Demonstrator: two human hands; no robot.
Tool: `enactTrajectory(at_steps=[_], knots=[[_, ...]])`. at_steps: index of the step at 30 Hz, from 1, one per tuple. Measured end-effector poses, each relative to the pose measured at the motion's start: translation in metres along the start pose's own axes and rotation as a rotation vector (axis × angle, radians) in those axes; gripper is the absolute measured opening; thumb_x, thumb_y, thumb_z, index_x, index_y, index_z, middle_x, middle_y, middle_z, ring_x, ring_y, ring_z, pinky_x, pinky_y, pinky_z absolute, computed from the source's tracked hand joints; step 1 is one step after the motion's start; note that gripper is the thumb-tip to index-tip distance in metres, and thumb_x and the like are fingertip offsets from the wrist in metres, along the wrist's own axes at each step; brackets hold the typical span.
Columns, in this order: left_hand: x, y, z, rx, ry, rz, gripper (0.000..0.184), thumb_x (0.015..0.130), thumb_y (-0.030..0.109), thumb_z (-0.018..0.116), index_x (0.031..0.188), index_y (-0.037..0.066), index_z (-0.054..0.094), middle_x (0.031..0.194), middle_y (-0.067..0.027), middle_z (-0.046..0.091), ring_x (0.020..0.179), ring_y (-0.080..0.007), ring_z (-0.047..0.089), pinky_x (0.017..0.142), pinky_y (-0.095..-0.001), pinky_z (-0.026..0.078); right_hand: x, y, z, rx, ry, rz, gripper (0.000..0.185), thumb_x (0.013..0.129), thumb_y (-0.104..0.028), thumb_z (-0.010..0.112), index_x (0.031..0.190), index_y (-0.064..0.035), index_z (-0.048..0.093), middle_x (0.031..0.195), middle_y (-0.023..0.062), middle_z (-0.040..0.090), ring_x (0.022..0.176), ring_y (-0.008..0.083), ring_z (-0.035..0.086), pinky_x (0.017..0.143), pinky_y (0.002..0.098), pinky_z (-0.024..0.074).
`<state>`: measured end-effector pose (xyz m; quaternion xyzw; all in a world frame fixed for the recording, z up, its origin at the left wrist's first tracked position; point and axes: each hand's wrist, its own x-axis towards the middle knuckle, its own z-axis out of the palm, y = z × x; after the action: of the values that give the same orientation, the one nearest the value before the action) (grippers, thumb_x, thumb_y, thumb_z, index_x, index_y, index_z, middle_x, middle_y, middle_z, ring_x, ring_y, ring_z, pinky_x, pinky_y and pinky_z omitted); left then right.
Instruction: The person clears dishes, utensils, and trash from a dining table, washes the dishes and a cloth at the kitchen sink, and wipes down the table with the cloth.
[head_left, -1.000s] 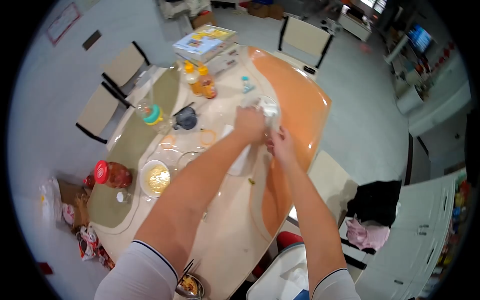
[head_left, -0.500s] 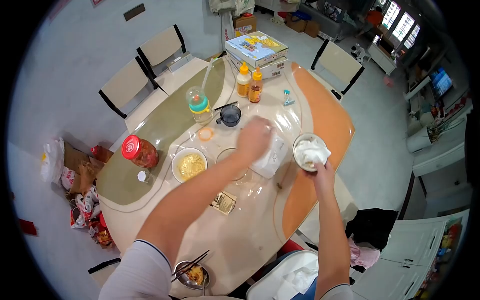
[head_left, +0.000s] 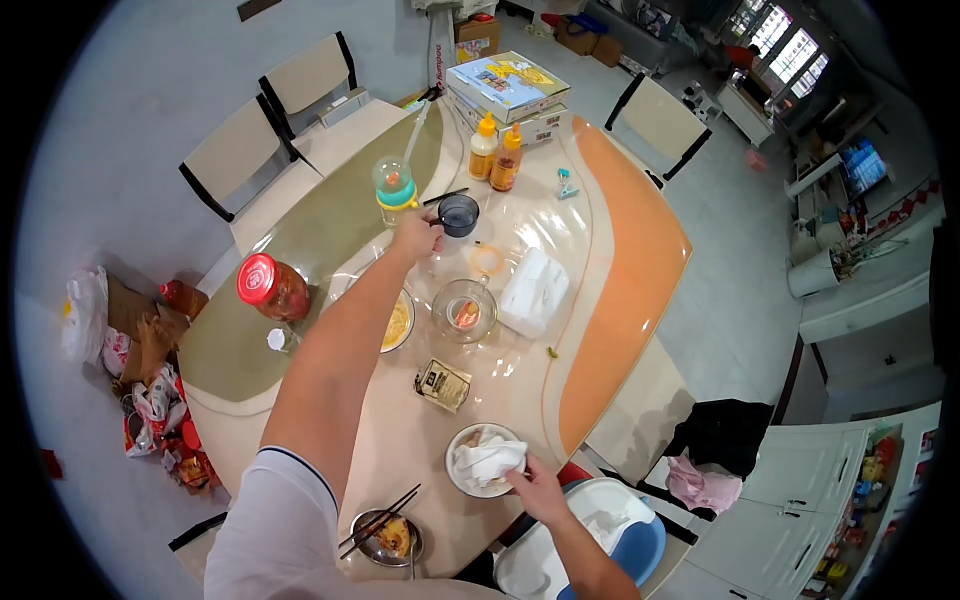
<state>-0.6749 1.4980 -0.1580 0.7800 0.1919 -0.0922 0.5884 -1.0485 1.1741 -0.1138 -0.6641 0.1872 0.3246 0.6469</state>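
Note:
My left hand reaches across the table with its fingers closed at the handle of a small dark cup. Just behind that hand stands a baby bottle with a teal collar and a straw. My right hand grips the rim of a white bowl, low over the table's near side, with crumpled white tissue inside. Between the hands are a clear glass cup, a pack of white tissues, an orange ring and a small gold packet. My left forearm partly covers a bowl of yellow food.
A red-lidded jar stands at the left, two yellow-capped bottles and stacked boxes at the back. Near me are a metal bowl with chopsticks and a white-and-blue bin. Chairs surround the table.
My left hand has gone from the tissue pack leftward to the dark cup. My right hand has brought the tissue-filled bowl nearer to me. The orange ring now lies farther right.

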Motion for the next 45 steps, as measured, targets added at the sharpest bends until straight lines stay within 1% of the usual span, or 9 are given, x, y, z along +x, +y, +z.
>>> enactTrajectory(at_steps=[9, 18, 22, 24, 30, 36, 40, 43, 45], knots=[[-0.036, 0.004, -0.01, -0.196, -0.116, 0.192, 0.014, 0.091, 0.004, 0.067, 0.099, -0.007, 0.069, 0.082, -0.0089, 0.07, 0.07, -0.0143, 0.07, 0.055, -0.0258, 0.055, 0.015, 0.025, 0.033, -0.028, -0.007, -0.152, 0.045, 0.099, -0.01, 0.057, 0.142, -0.0059, 0.046, 0.115, 0.0008, 0.063, 0.091, 0.0096, 0.06, 0.078, 0.0267, 0.0517], [-0.228, 0.055, -0.062, -0.247, -0.206, 0.276, 0.014, 0.091, 0.005, 0.068, 0.1, -0.006, 0.071, 0.086, -0.0077, 0.072, 0.076, -0.0133, 0.069, 0.061, -0.027, 0.054, 0.014, 0.033, 0.029, 0.129, -0.21, -0.024, 0.061, 0.094, -0.004, 0.057, 0.15, -0.0058, 0.033, 0.128, 0.009, 0.058, 0.106, 0.0165, 0.062, 0.083, 0.029, 0.0536], [-0.313, 0.036, -0.081, -0.238, -0.264, 0.209, 0.014, 0.09, 0.005, 0.068, 0.1, -0.004, 0.073, 0.085, -0.007, 0.072, 0.073, -0.0113, 0.067, 0.061, -0.0259, 0.053, -0.028, -0.018, 0.017, -0.586, 0.314, -0.462, 0.086, 0.081, -0.015, 0.077, 0.15, 0.0022, 0.028, 0.137, 0.0207, 0.05, 0.122, 0.0309, 0.055, 0.098, 0.0423, 0.0492], [-0.35, 0.024, -0.088, -0.212, -0.29, 0.184, 0.013, 0.09, 0.003, 0.068, 0.1, -0.003, 0.073, 0.084, -0.006, 0.072, 0.075, -0.0121, 0.069, 0.06, -0.0259, 0.054, -0.052, -0.063, 0.037, -0.588, 0.372, -0.686, 0.098, 0.073, -0.019, 0.086, 0.149, 0.0022, 0.029, 0.14, 0.022, 0.048, 0.129, 0.0351, 0.049, 0.106, 0.0436, 0.0426], [-0.431, -0.02, -0.081, -0.289, -0.378, 0.047, 0.015, 0.09, 0.003, 0.069, 0.103, -0.002, 0.073, 0.086, -0.0062, 0.073, 0.077, -0.0108, 0.069, 0.064, -0.0257, 0.056, -0.08, -0.11, 0.097, -0.762, 0.07, -0.932, 0.11, 0.063, -0.023, 0.092, 0.149, 0.0017, 0.028, 0.142, 0.0214, 0.047, 0.131, 0.0388, 0.046, 0.111, 0.0457, 0.0366], [-0.448, -0.042, -0.087, -0.144, -0.441, 0.124, 0.027, 0.088, 0.008, 0.073, 0.115, 0.001, 0.07, 0.092, -0.0048, 0.073, 0.081, -0.0085, 0.066, 0.072, -0.0251, 0.054, -0.076, -0.067, 0.111, -0.683, 0.133, -0.892, 0.086, 0.065, -0.016, 0.089, 0.137, 0.0004, 0.046, 0.129, 0.0205, 0.058, 0.117, 0.0363, 0.058, 0.097, 0.0427, 0.0486], [-0.37, -0.093, -0.126, -0.01, 0.115, 0.099, 0.038, 0.079, 0.017, 0.081, 0.109, 0.003, 0.065, 0.083, -0.0021, 0.066, 0.07, -0.0076, 0.058, 0.068, -0.0257, 0.052, -0.075, -0.049, 0.102, -0.65, 0.233, -0.85, 0.087, 0.062, -0.015, 0.092, 0.135, 0.0027, 0.047, 0.122, 0.0175, 0.059, 0.111, 0.0288, 0.06, 0.097, 0.0367, 0.0482], [-0.285, -0.144, -0.173, 0.484, 0.844, 0.153, 0.051, 0.076, 0.029, 0.083, 0.111, -0.002, 0.064, 0.104, -0.0172, 0.062, 0.097, -0.0281, 0.061, 0.085, -0.0406, 0.052, -0.078, -0.043, 0.095, -0.662, 0.289, -0.812, 0.088, 0.061, -0.015, 0.092, 0.135, 0.0015, 0.047, 0.124, 0.0171, 0.058, 0.112, 0.0283, 0.06, 0.098, 0.0364, 0.0478], [-0.259, -0.146, -0.189, 0.521, 0.825, 0.153, 0.055, 0.076, 0.033, 0.083, 0.114, -0.002, 0.063, 0.109, -0.021, 0.06, 0.103, -0.0331, 0.058, 0.089, -0.044, 0.05, -0.079, -0.04, 0.091, -0.664, 0.306, -0.795, 0.089, 0.061, -0.015, 0.092, 0.135, 0.0015, 0.047, 0.124, 0.0169, 0.058, 0.112, 0.0282, 0.06, 0.099, 0.0364, 0.0478]])
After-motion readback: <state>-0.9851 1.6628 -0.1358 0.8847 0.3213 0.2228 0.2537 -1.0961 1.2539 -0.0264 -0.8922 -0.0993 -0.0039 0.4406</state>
